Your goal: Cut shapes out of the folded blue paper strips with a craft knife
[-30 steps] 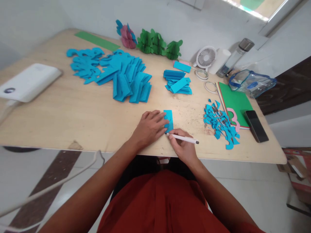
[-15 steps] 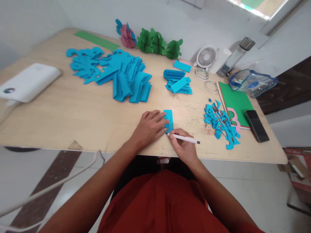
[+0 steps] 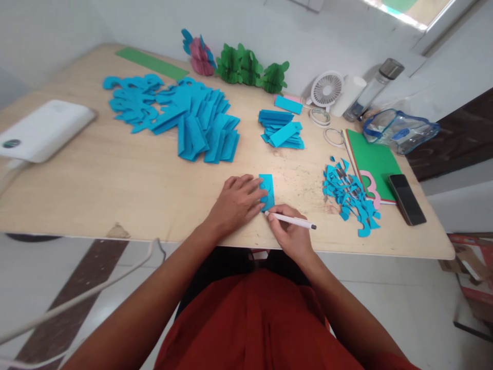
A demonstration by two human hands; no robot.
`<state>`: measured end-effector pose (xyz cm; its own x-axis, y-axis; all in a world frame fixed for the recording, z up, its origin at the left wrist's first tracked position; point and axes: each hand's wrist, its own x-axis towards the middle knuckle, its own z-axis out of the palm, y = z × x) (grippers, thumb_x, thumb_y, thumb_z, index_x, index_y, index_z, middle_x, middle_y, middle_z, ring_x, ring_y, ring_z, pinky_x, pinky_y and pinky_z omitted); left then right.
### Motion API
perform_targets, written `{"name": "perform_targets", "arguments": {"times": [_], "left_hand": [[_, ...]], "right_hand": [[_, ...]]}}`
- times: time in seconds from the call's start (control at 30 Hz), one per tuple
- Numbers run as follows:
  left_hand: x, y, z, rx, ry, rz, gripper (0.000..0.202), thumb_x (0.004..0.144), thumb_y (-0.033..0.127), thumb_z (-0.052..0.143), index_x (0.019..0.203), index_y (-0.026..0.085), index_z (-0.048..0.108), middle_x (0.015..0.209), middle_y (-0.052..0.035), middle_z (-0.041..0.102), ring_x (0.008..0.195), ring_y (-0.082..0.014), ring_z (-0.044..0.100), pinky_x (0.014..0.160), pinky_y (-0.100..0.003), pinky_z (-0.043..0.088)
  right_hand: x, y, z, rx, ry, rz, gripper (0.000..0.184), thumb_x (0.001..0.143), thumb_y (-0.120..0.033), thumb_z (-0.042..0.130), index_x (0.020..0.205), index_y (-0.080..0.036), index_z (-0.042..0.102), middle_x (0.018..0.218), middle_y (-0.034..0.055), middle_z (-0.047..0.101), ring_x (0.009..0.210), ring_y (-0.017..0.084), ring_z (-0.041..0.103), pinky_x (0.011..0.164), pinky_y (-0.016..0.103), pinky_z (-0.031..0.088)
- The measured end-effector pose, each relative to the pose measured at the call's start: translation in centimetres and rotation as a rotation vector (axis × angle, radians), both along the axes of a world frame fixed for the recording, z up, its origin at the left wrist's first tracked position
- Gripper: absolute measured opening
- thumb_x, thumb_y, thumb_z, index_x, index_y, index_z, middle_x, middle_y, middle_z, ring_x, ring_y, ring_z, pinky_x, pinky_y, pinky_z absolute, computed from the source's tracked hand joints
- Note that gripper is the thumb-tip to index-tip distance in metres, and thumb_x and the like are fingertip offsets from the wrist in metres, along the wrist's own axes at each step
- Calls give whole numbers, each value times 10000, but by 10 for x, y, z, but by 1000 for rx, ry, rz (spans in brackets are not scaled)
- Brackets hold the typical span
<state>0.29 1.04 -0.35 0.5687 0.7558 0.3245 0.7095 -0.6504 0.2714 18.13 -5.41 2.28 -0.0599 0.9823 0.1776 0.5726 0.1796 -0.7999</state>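
A small blue paper strip [image 3: 268,181] lies upright to my view near the table's front edge, with dark curved pen lines on it. My left hand [image 3: 236,203] rests flat with fingers stretched, their tips pressing the strip's left side. In my right hand [image 3: 290,236] is a white pen [image 3: 295,220], its dark end pointing right and its tip at the strip's lower end. Fingers partly cover the strip and the pen tip.
Blue cut shapes and folded papers [image 3: 208,121] spread at the back left. Folded blue strips [image 3: 283,131] lie behind the hands. Blue scraps [image 3: 346,190], a green paper stack [image 3: 375,159] and a phone [image 3: 407,199] are right. A white power bank [image 3: 48,128] sits left.
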Motion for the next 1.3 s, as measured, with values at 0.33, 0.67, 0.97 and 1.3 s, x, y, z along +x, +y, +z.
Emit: {"name": "perform_targets", "arguments": {"times": [0.33,0.67,0.97,1.3], "left_hand": [[0,0,-1,-8,6,4,246,957,321,482,1092,258,677,1361,-77,607,1266,-323,491,1007,-516,362],[0,0,1,-8,-4,2,238,954,318,486,1088,260,674,1355,-76,611,1267,-320,494,1005,-509,363],[0,0,1,-13,-6,1,247,957,323,477,1086,257,678,1357,-77,610,1264,-323,494,997,-510,369],[0,0,1,-16,-4,5,247,950,321,490,1096,264,682,1350,-77,616,1261,-320,495,1006,-514,367]], "right_hand": [[1,1,-2,22,-27,40,101,886,-238,568,874,-239,668,899,39,750,869,204,690,847,367,517],[4,-1,-3,2,52,-22,90,869,-245,579,869,-241,669,857,30,745,813,195,685,756,337,532],[1,0,-1,14,-7,8,98,880,-248,569,866,-247,666,880,34,750,841,201,691,807,363,526],[1,0,-2,34,-33,10,104,887,-236,568,871,-243,670,880,34,750,841,201,691,812,364,524]]}}
